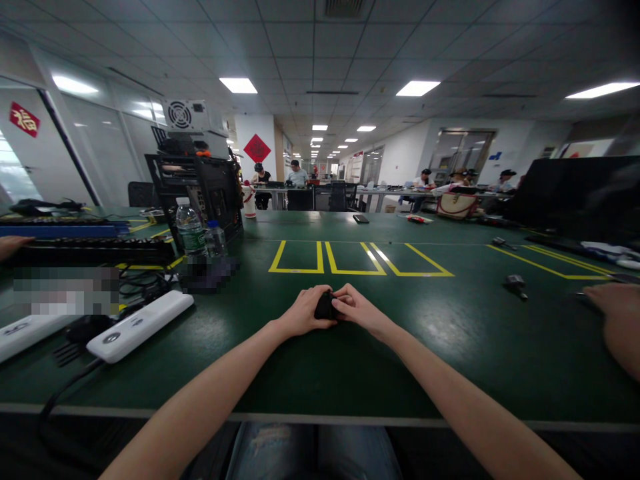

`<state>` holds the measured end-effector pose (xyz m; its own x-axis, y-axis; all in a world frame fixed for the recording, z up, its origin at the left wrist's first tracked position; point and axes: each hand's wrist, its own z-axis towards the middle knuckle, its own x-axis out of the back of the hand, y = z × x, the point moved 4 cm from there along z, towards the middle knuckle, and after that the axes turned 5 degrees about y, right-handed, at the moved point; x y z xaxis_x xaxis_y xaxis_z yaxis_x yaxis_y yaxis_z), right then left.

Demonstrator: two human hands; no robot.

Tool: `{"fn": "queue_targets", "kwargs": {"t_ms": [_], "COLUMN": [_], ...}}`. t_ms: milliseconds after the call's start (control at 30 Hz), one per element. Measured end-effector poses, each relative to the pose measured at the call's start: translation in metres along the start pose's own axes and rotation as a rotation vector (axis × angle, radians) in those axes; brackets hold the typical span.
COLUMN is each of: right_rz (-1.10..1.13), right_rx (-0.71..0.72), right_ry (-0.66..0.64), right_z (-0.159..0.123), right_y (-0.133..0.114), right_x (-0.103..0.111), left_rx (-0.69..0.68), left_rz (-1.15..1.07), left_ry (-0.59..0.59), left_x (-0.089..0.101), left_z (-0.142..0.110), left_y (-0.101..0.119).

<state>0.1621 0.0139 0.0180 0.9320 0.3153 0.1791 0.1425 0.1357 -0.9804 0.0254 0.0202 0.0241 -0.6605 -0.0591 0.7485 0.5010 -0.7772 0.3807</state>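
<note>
Between my two hands, just above or on the green table (280,380), is a small black object (325,307) whose kind I cannot make out. My left hand (304,312) wraps around its left side, thumb near the bottom. From the right, my right hand (357,308) pinches at its edge with thumb and fingertips. The fingers partly cover the object. Beyond my hands, yellow tape outlines (300,271) mark the tabletop.
White power strips (145,327) with cables lie at the left, near water bottles (190,230) and an open computer case (200,193). Small dark parts (515,285) and another person's hand (617,313) are at the right. Another hand (13,247) shows at the far left.
</note>
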Motion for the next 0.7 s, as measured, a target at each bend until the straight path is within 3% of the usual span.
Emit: {"fn": "queue_targets", "kwargs": {"t_ms": [267, 467, 700], "right_rz": [0.073, -0.022, 0.020], "right_rx": [-0.080, 0.054, 0.006], "right_ry": [0.059, 0.001, 0.049], "right_z": [0.0049, 0.0007, 0.0035], "right_y": [0.0031, -0.0040, 0.0040], "right_x": [-0.0018, 0.0022, 0.0012], "left_rx": [0.015, 0.014, -0.002], "left_rz": [0.016, 0.006, 0.006], "left_ry": [0.010, -0.003, -0.001], "left_x": [-0.0024, -0.0012, 0.0000], "left_z": [0.0005, 0.0007, -0.0003], "left_y": [-0.0021, -0.0003, 0.0004]}}
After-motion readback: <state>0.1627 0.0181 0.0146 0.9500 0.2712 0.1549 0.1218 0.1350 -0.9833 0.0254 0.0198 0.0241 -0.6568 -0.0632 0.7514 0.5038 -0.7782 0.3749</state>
